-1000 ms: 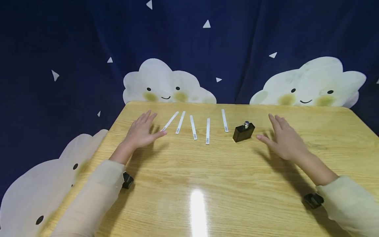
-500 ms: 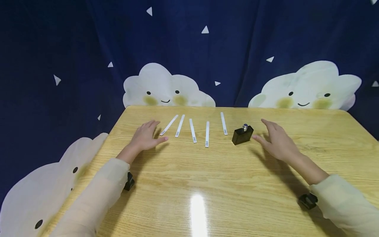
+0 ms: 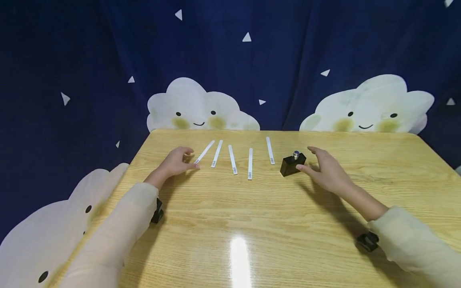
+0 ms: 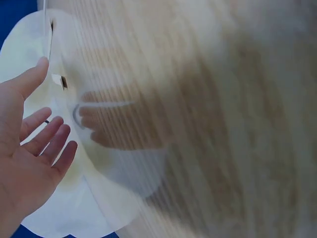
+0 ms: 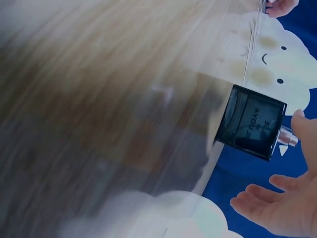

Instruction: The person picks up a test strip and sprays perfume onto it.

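Note:
A dark glass perfume bottle (image 3: pixel 292 165) with a silver spray neck stands uncapped on the table. Just right of it is my right hand (image 3: pixel 325 171), thumb and fingers spread apart and holding nothing; the thumb tip overlaps the bottle in the head view. The right wrist view shows lettering on the bottle (image 5: pixel 252 121) and the loosely bent fingers beside its neck. At the left, my left hand (image 3: pixel 174 162) hovers over the table with thumb and fingers parted. Its fingertips are close to the printed lower end of the leftmost white paper strip (image 3: pixel 205 151).
Several more white paper strips lie fanned out between the hands, among them a middle strip (image 3: pixel 250 164) and one farther back (image 3: pixel 270 151). The wooden table (image 3: pixel 216 212) ends at a dark blue curtain (image 3: pixel 216 44) with cloud prints. Black wrist cameras hang under both sleeves.
My right hand has moved left toward the perfume bottle, and its thumb now overlaps it in view. The left hand's fingers have bent more near the leftmost strip. Bottle and strips stay in place.

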Demonstrator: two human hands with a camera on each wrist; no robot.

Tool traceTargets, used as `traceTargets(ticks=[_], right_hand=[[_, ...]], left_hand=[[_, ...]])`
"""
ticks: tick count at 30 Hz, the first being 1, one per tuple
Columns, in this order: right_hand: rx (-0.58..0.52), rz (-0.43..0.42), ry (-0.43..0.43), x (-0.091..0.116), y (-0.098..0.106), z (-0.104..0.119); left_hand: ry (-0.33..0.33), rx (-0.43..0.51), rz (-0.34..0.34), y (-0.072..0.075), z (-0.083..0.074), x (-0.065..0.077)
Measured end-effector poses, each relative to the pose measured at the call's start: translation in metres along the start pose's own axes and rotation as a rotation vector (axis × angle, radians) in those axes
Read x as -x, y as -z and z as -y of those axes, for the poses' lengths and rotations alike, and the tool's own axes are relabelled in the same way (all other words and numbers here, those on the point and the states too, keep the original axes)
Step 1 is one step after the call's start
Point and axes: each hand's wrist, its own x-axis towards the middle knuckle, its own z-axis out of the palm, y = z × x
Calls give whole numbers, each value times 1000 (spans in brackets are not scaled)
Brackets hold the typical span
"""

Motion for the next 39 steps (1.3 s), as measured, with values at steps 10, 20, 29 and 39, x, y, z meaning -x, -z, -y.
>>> traceTargets(ticks=[10,20,29,39], right_hand=[[-61,-1,-60,-5,-9,13],[-101,-22,-94,-9,-21,19],[-105,-72,-106,-14,-32,23],[-132,-30,-200,-19,-37,21]], left_hand=[[50,11,25,-1,-3,-10],[47,-46,41,-1,-6,-19],[70,-70,38,-1,-10,-21],[89,-73,47,1,-12,-25]])
